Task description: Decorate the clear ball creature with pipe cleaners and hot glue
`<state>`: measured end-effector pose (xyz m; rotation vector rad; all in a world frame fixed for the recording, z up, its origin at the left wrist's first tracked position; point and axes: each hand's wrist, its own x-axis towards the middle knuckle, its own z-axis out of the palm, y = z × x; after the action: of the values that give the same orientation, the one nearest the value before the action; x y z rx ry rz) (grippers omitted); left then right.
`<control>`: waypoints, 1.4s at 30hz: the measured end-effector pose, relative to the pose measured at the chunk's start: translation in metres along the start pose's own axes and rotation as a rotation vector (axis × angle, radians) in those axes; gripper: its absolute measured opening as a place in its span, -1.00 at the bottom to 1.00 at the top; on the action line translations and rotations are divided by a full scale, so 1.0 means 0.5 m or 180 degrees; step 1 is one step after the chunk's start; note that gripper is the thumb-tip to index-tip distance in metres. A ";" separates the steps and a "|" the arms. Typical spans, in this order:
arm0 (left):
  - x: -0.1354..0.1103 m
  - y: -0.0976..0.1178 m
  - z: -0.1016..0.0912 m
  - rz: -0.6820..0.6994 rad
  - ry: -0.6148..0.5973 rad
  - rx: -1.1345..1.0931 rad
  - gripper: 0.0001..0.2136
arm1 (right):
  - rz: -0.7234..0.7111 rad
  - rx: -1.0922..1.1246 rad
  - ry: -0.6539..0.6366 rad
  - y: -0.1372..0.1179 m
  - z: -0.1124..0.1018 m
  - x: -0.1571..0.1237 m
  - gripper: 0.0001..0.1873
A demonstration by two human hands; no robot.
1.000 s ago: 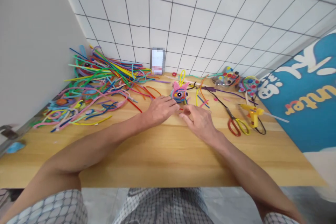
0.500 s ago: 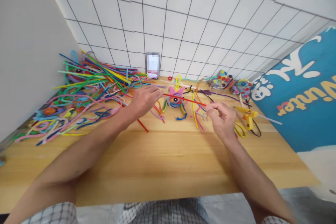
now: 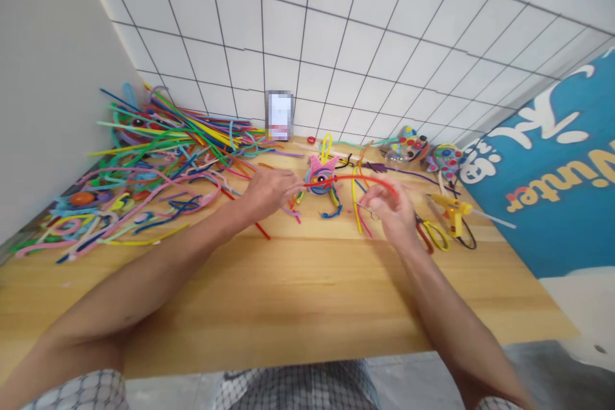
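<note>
A red pipe cleaner (image 3: pixel 355 177) stretches between my two hands above the wooden table, arching up toward its right end. My left hand (image 3: pixel 271 193) pinches its left end. At the other side my right hand (image 3: pixel 389 208) has its fingers closed around the right part, which is smeared by motion. Behind the pipe cleaner lies a small craft figure (image 3: pixel 321 182) with one eye, a pink crown-like top and blue-and-yellow limbs. A yellow loop (image 3: pixel 327 146) rises from its top. Several loose pipe cleaners (image 3: pixel 356 202) lie between the figure and my right hand.
A big heap of coloured pipe cleaners (image 3: pixel 158 154) covers the left side. A phone (image 3: pixel 279 115) leans against the tiled wall. To the right are scissors (image 3: pixel 438 237), a yellow glue gun (image 3: pixel 452 210) and two dotted craft pieces, one a blue one (image 3: pixel 446 161).
The red pipe cleaner has gone from straight to arched. My right hand has moved slightly left, uncovering the scissors' red handle. My left hand has shifted a little lower.
</note>
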<state>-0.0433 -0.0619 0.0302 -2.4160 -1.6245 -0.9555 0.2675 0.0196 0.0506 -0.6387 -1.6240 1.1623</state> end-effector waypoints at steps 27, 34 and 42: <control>0.000 0.103 0.039 -0.1090 -0.1062 -0.2419 -0.57 | 0.0671 0.0073 0.0188 0.030 0.048 -0.021 -0.60; -0.008 0.103 0.057 -0.0950 -0.1127 -0.2584 -0.61 | 0.0582 -0.0038 0.0161 0.037 0.058 -0.032 -0.62; -0.011 0.108 0.060 -0.0960 -0.1301 -0.2653 -0.58 | 0.0466 -0.0268 0.0264 0.035 0.062 -0.040 -0.62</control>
<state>0.0153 -0.0782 0.0176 -3.1078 -2.0762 -1.5109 0.2441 -0.0021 0.0252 -0.8613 -1.5834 1.1612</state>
